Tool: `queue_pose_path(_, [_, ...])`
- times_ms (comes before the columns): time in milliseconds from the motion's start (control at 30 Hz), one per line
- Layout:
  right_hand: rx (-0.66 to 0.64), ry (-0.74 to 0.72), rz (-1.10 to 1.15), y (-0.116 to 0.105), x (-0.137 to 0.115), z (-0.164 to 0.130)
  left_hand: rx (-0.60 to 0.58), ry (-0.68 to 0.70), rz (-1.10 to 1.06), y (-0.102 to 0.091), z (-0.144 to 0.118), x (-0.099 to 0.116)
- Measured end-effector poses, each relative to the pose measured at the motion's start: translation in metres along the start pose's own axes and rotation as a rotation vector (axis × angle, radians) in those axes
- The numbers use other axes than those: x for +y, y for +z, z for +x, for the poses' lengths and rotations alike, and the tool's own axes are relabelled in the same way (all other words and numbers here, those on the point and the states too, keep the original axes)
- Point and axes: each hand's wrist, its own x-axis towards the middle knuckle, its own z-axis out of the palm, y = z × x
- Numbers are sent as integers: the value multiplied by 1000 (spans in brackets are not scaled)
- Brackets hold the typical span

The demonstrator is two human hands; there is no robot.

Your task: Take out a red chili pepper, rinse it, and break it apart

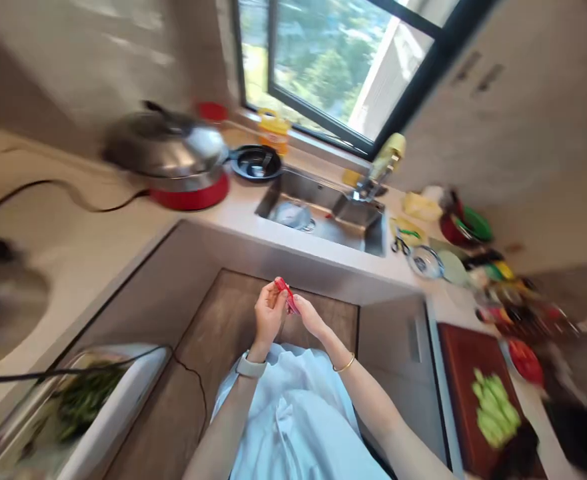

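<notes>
Both hands meet in front of my body, above the floor and short of the sink. My left hand (268,312) pinches one end of a small, thin, bright red item (283,287), perhaps a wrapper or packet; its exact kind is not clear. On its other side, my right hand (309,316) closes on the same item with thumb and fingers. A paler pink part shows by the right thumb. Fingers hide some of the item. A pale watch band circles the left wrist, and a gold bangle the right.
Ahead is a sink (318,230) with a clear bag-like thing inside. Left stand a lidded red electric pan (188,190), a black pan (256,164) and a bin of greens (143,373). Right lie scissors (399,243), dishes and a cutting board (453,373) with sliced green vegetable (496,410).
</notes>
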Motion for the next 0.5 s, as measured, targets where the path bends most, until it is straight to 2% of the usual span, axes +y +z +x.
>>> queue_pose_path(67, [244,-30,-94,-51,17,-43,-195,-60,24,51,-15,-15])
queue_pose_path(133, [576,10,-252,-105,38,-100,-352,-80,66,102,-39,-32])
queue_pose_path(200, [937,125,-379,-160,60,-171,-473,-71,112,152,-71,-50])
queue_pose_path(300, [1333,321,-396,-237,88,-293,-608,-61,153,222,-124,-77])
queue_pose_path(333, [1460,402,-410,-258,95,-333,-647,-64,158,244,-142,-86])
queue_pose_path(367, [1606,553,-481,-277,101,-372,-688,-71,160,264,-159,-94])
queue_pose_path(400, [1697,712,-537,-293,107,-407,-732,-78,160,282,-176,-101])
queue_pose_path(433, [1751,878,-559,-307,112,-437,-775,-85,162,299,-191,-108])
queue_pose_path(500, [1747,1177,-505,-328,123,-484,-848,-83,174,328,-218,-119])
